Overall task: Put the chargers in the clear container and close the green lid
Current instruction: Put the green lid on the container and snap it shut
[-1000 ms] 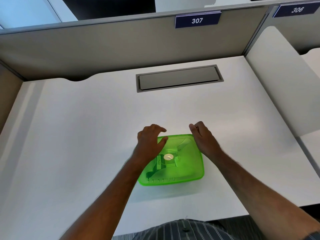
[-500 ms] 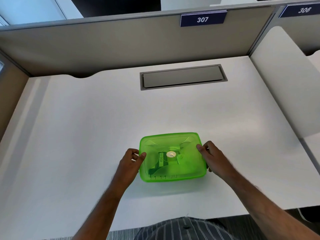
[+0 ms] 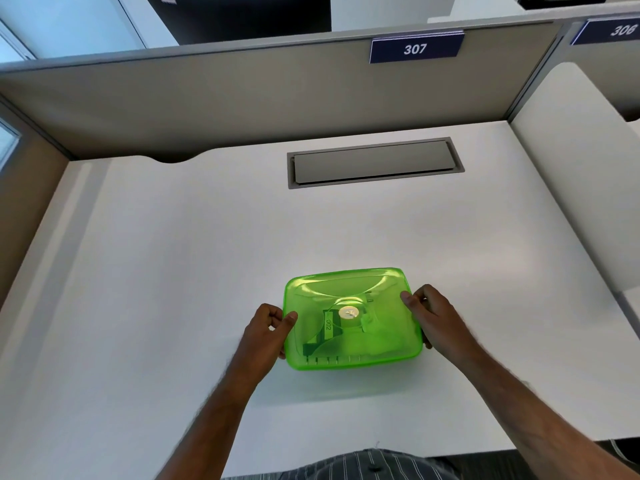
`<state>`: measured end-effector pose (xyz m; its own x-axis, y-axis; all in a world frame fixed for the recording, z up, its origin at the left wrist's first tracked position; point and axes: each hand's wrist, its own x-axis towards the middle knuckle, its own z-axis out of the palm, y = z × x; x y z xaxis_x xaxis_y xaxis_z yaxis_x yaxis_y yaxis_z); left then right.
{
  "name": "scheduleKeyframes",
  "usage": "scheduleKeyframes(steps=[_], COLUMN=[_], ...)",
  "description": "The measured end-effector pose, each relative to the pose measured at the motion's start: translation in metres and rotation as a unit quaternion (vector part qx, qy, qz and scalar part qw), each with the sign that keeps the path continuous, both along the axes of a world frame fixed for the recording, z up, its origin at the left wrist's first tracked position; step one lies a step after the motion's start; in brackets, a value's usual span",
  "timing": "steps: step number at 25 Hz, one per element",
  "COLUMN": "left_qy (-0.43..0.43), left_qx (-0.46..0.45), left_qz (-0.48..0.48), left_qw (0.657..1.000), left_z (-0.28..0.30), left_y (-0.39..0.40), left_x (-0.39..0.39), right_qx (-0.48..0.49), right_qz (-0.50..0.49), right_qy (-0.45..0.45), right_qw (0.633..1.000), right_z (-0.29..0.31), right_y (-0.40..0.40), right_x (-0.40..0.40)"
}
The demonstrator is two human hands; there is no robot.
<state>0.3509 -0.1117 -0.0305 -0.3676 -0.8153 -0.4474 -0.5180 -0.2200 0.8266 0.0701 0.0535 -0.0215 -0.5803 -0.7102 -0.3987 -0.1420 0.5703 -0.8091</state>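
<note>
Gripping the translucent green plastic lid at its short edges: left hand pinches the left rim, right hand clamps the right rim, lid between them on the white desk, long axis running left-right. Chargers show dimly beneath it; clear container hidden underneath. Judged: both hands equally near, press straight down to seat.

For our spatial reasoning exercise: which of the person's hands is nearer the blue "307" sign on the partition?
Right. The right hand grips the translucent green plastic lid almost directly below the blue 307 sign; the left hand grips the lid's opposite edge, farther left.
</note>
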Motion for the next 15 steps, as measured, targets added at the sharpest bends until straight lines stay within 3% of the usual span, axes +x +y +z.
scheduleKeyframes(steps=[15], left_qy=[0.011], left_qx=[-0.062], left_qz=[0.03], left_qw=[0.998], left_z=[0.011], left_y=[-0.138], left_x=[-0.083], right_qx=[-0.074], right_qz=[-0.014], right_qy=[0.001], right_qw=[0.997], right_z=[0.006], right_y=[-0.136], right_x=[-0.076])
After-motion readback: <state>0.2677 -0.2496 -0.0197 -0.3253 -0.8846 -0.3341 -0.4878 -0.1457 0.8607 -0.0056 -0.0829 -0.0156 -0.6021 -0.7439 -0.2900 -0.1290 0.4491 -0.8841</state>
